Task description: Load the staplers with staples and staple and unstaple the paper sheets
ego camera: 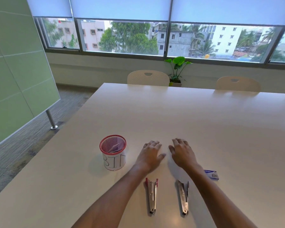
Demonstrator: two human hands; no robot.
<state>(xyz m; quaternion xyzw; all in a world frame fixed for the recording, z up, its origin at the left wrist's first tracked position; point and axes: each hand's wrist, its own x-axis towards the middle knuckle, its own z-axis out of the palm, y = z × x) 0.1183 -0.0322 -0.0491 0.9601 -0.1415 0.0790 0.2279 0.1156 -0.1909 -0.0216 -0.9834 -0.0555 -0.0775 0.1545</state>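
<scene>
Both hands lay palm-down on the white table [204,122], the left hand [150,153] and right hand [182,153] spread flat, side by side, holding nothing. Nearer the person, two staplers rested between the forearms: the red-trimmed stapler [152,195] and the silver stapler [183,196]. A staple box [211,174] sat beside the right forearm; a red mesh bin [113,152] stood left

Read "BIN", hand-lettered on white paper wrapped around the red mesh cup [113,153]; staple box [211,174] print illegible.
</scene>
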